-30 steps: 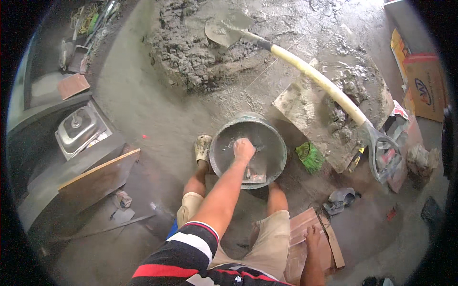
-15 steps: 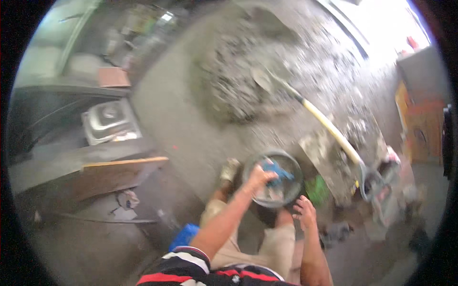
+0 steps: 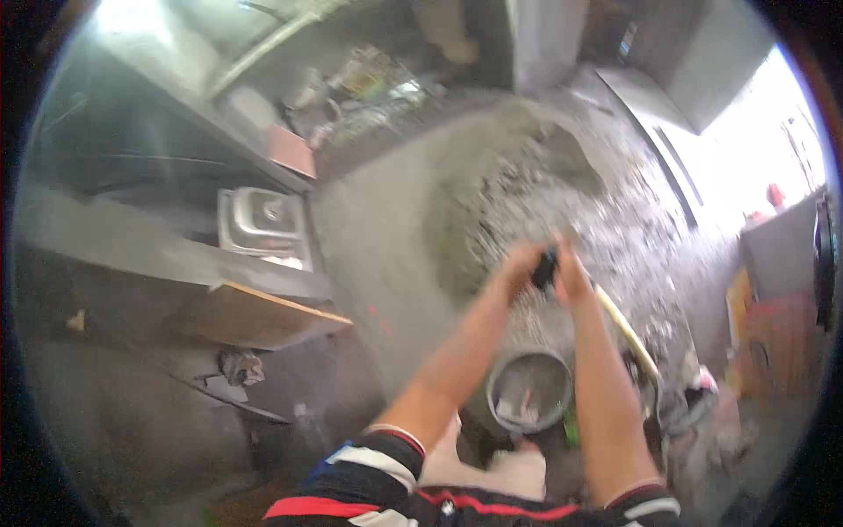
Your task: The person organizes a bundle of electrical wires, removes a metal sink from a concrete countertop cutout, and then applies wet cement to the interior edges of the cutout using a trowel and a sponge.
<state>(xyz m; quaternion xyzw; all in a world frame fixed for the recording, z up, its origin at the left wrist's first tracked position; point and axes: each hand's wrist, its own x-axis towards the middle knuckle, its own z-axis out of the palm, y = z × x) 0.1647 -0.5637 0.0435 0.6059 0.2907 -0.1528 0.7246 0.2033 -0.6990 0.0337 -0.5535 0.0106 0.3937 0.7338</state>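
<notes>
One steel sink (image 3: 263, 221) lies at left beside one wooden board (image 3: 263, 318). One mortar heap (image 3: 518, 193) spreads mid-floor. Two hands meet above one grey bucket (image 3: 529, 389): the left hand (image 3: 520, 263) and right hand (image 3: 571, 274) each keep a closed grip on one small dark object (image 3: 545, 268), blurred. One long-handled shovel (image 3: 625, 329) lies right.

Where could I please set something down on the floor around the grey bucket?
Bare floor lies left of the grey mortar heap, beside the steel sink. Right of the round grey bucket, the yellow-handled shovel and debris crowd it.
</notes>
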